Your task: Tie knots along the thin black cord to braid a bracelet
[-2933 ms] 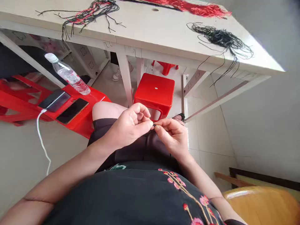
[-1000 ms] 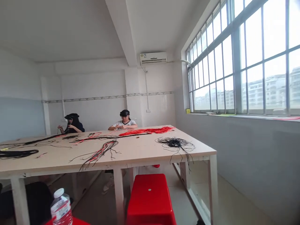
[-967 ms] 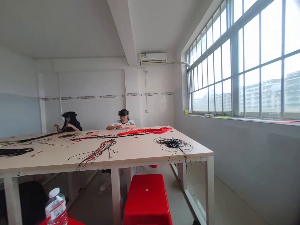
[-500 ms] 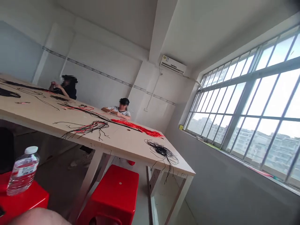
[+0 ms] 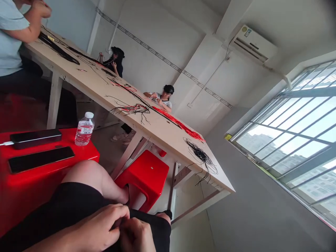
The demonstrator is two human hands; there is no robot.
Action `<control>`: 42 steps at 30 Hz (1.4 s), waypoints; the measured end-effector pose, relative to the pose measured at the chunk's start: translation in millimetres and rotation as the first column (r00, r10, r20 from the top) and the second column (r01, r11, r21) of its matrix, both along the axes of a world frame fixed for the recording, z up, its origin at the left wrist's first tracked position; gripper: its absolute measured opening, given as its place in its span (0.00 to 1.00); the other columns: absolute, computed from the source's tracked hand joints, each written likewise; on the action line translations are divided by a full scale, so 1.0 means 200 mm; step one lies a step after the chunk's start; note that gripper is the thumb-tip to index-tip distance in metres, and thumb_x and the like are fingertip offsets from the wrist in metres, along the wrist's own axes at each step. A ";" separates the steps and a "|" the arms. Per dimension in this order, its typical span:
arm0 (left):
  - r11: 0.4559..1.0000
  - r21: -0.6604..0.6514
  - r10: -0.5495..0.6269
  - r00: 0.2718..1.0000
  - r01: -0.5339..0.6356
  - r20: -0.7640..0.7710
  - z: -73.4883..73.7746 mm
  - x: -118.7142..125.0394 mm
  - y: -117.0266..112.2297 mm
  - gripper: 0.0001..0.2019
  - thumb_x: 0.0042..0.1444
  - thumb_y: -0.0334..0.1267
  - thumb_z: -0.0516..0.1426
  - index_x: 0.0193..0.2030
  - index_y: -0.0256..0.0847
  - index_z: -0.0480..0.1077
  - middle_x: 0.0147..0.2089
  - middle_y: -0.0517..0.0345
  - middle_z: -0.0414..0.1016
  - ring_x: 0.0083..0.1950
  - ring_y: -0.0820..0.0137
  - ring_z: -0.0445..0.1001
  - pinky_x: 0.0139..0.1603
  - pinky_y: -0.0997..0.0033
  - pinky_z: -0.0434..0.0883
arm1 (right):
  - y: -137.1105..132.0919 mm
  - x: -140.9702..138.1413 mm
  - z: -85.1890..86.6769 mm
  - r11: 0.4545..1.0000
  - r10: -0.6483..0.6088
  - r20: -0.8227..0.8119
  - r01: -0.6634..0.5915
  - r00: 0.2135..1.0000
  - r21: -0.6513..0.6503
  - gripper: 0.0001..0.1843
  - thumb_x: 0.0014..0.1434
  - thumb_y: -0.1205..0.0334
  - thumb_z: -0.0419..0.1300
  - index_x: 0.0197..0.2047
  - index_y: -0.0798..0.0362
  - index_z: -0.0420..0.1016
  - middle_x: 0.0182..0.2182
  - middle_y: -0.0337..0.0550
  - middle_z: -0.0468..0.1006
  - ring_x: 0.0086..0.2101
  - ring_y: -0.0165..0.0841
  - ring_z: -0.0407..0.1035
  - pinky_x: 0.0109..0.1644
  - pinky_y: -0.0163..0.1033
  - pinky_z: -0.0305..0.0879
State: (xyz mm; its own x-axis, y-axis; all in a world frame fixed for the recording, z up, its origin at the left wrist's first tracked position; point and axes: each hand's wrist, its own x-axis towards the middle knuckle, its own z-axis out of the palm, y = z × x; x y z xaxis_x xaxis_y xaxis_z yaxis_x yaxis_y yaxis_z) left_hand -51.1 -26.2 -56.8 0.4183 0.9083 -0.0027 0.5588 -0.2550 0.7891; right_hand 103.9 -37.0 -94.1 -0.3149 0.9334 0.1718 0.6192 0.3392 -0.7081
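Observation:
My left hand and my right hand sit close together at the bottom edge of the view, over my black shorts. Their fingertips meet, and anything between them is hidden. My bare knee rises beyond them. Across the long pale wooden table lie a tangled black cord bunch, a red-and-black cord bunch and a long red cord bundle, all far from my hands.
A red stool to my left holds several items: two black phones and a water bottle. Another red stool stands under the table. Three seated people work along the table. A barred window fills the right.
The view has tilted further and swung sideways, bringing the room and a person at the left into sight. My hands have returned to the bottom edge, having been out of view moments ago.

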 end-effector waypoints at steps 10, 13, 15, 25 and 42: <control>0.989 -0.012 -0.145 0.989 0.145 0.001 0.09 -0.04 0.01 0.13 0.48 0.28 0.50 0.38 0.39 0.72 0.31 0.59 0.72 0.31 0.73 0.67 0.34 0.74 0.65 | -0.04 0.06 0.14 0.985 0.166 -0.066 -0.168 0.984 -0.035 0.08 0.55 0.72 0.53 0.33 0.56 0.74 0.26 0.41 0.76 0.26 0.29 0.69 0.31 0.31 0.63; 0.984 -0.038 -0.173 0.985 0.174 0.029 0.09 -0.04 0.02 0.13 0.50 0.28 0.51 0.41 0.40 0.72 0.34 0.58 0.73 0.33 0.73 0.68 0.36 0.73 0.67 | -0.04 0.06 0.15 0.987 0.159 -0.072 -0.160 0.985 -0.011 0.07 0.56 0.71 0.54 0.35 0.56 0.73 0.29 0.43 0.77 0.29 0.31 0.71 0.34 0.33 0.64; 0.980 -0.096 -0.170 0.983 0.176 0.069 0.09 -0.05 0.02 0.13 0.53 0.29 0.51 0.43 0.40 0.72 0.38 0.56 0.74 0.36 0.72 0.70 0.40 0.72 0.69 | -0.04 0.08 0.15 0.988 0.155 -0.087 -0.155 0.984 0.014 0.07 0.57 0.70 0.53 0.35 0.56 0.73 0.28 0.43 0.77 0.28 0.30 0.70 0.33 0.33 0.64; 0.955 -0.296 0.123 0.922 -0.009 0.367 0.10 0.05 0.08 0.11 0.50 0.37 0.60 0.40 0.36 0.69 0.33 0.60 0.72 0.34 0.76 0.71 0.39 0.74 0.71 | -0.01 0.12 0.15 0.985 -0.135 -0.570 0.049 0.810 -0.164 0.06 0.56 0.61 0.57 0.34 0.56 0.70 0.27 0.38 0.73 0.24 0.25 0.64 0.29 0.31 0.62; 0.944 -0.329 0.115 0.913 0.023 0.392 0.23 0.19 0.09 0.06 0.48 0.32 0.60 0.33 0.38 0.67 0.30 0.63 0.70 0.31 0.78 0.69 0.34 0.79 0.69 | -0.05 0.20 0.25 0.913 -0.284 -0.809 -0.111 0.515 -0.392 0.07 0.51 0.62 0.61 0.28 0.55 0.68 0.21 0.34 0.69 0.20 0.22 0.59 0.24 0.30 0.57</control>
State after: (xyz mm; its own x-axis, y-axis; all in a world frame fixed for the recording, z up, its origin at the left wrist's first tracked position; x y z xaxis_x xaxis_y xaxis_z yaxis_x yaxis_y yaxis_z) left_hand -12.8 -8.7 -10.6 0.4034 0.9048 -0.1368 0.1825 0.0669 0.9809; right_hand 143.0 -47.3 -43.6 -0.1201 0.9921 -0.0355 -0.3206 -0.0726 -0.9444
